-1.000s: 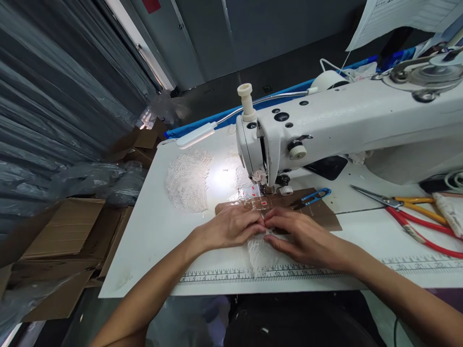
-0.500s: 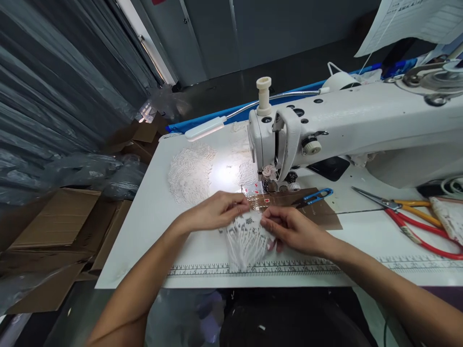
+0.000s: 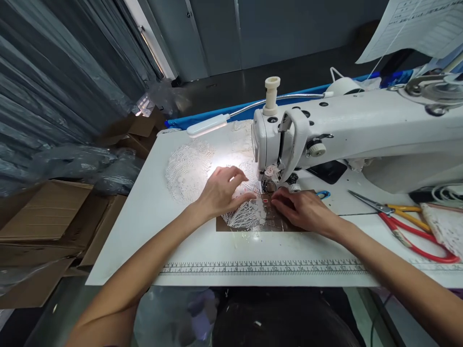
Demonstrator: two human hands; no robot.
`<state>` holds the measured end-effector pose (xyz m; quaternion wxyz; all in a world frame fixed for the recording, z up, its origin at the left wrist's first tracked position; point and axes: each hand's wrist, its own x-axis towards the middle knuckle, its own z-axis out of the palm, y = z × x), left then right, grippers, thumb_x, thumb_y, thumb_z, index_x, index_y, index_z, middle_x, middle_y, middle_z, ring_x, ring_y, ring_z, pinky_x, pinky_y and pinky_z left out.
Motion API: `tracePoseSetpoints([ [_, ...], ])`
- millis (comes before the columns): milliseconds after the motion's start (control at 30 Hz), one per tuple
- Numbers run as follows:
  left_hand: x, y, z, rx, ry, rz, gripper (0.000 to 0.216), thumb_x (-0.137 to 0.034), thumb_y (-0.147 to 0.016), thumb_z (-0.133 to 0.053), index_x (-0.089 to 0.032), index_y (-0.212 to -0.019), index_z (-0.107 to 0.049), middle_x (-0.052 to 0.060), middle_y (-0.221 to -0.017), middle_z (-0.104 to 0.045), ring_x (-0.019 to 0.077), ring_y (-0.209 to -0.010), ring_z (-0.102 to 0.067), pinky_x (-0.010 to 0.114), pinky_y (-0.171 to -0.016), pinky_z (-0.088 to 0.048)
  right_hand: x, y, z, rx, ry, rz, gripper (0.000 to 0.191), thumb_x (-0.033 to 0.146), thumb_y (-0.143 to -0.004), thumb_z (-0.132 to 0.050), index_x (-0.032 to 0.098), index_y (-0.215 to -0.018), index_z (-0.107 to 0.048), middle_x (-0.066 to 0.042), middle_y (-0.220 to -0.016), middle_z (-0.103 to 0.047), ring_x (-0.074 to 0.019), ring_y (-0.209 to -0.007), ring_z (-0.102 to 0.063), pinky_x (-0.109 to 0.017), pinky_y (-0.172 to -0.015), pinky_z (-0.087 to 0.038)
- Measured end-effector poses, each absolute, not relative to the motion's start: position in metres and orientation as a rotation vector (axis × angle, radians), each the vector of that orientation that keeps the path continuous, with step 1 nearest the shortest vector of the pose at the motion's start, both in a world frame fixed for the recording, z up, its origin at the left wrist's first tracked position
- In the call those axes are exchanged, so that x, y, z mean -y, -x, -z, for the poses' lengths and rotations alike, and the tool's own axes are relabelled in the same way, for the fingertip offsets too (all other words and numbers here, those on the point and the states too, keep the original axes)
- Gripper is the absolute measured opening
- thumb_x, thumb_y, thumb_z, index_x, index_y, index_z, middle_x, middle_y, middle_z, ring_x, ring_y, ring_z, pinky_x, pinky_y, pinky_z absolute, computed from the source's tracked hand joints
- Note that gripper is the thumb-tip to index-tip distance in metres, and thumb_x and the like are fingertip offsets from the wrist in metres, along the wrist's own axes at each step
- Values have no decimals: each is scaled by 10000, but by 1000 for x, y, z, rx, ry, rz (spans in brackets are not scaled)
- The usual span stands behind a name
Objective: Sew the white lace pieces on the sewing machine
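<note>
A small white lace piece (image 3: 248, 216) lies flat on the brown plate (image 3: 285, 225) in front of the presser foot of the white sewing machine (image 3: 266, 144). My left hand (image 3: 221, 193) is over the lace's left edge, thumb and fingers spread apart. Close to the foot, my right hand (image 3: 302, 208) has its fingers pressed together on the right; what is between them is hidden. Blue thread snips (image 3: 323, 194) show only their handle end past my right hand.
More white lace (image 3: 188, 169) lies to the left under the lamp (image 3: 207, 126). Red-and-orange-handled scissors (image 3: 405, 224) rest at right. A ruler strip (image 3: 267, 268) runs along the table's front edge. Cardboard boxes (image 3: 54, 212) stand left of the table.
The lace has moved from the table's front edge forward onto the brown plate. My left hand has opened from its pinch and moved forward. My right hand has moved forward to the foot, covering the snips.
</note>
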<state>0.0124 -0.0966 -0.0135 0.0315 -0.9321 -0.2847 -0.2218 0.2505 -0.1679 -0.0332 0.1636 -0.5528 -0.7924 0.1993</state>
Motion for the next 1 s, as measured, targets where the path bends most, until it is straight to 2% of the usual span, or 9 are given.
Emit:
tracePoseSetpoints([
  [133,116,7,20,316,3223,540,224,-350,-926,-567,-164,-1043,-613,67,-1028,-645,153,-852,-600,286,-729,-494,159,-248,44,2606,1381,-209,425,324,-988,-302,249,-1368,-479,-112,-1005,-660,-184,-665,-585,-268,-507,-255],
  [200,124,5,28,280,3222,512,108,-228,-930,-556,-162,-959,-636,57,-984,-657,134,-811,-599,265,-715,-495,156,-243,46,2697,1404,-123,435,306,-982,-296,245,-1376,-470,-132,-1040,-637,-193,-696,-575,-269,-490,-208],
  [267,129,-2,36,329,3133,589,152,-172,-936,-525,-154,-829,-631,41,-875,-660,118,-720,-574,253,-667,-484,154,-239,45,2717,1453,-93,428,320,-982,-301,243,-1363,-481,-135,-1053,-620,-193,-715,-565,-268,-482,-188],
  [367,133,-11,45,359,3028,652,219,-208,-950,-512,-147,-762,-607,37,-803,-646,121,-675,-545,260,-636,-473,155,-235,46,2689,1493,-64,415,344,-979,-316,253,-1341,-498,-124,-1056,-603,-181,-696,-550,-262,-479,-196],
  [500,137,-12,46,355,2990,665,138,-228,-946,-537,-155,-878,-632,39,-821,-643,125,-687,-538,267,-628,-459,158,-234,48,2597,1511,-45,415,356,-974,-321,245,-1319,-522,-128,-1059,-602,-170,-637,-535,-262,-485,-243],
  [567,139,-11,46,364,2976,693,105,-203,-939,-548,-159,-908,-638,36,-826,-641,120,-694,-539,266,-635,-459,159,-239,49,2528,1474,-144,416,360,-973,-327,227,-1313,-526,-123,-1021,-623,-176,-642,-544,-266,-505,-303],
  [767,139,-11,46,366,2868,814,183,-223,-931,-566,-137,-773,-598,63,-912,-657,122,-734,-558,287,-680,-489,162,-261,53,2182,1356,-566,366,318,-960,-370,189,-1234,-577,-55,-841,-654,-137,-576,-533,-269,-561,-418],
  [900,136,-11,46,300,2818,861,198,-194,-918,-571,-120,-734,-560,93,-958,-670,142,-778,-581,296,-692,-498,166,-261,57,2415,1247,-360,388,285,-947,-387,254,-1297,-553,-88,-968,-611,-185,-776,-577,-297,-656,-437],
  [1000,133,-8,48,234,2801,831,238,-201,-919,-573,-131,-695,-534,69,-901,-679,127,-722,-572,276,-638,-480,168,-249,53,2625,1308,-120,430,302,-947,-374,309,-1363,-482,-115,-1098,-545,-188,-763,-544,-283,-591,-386],
])
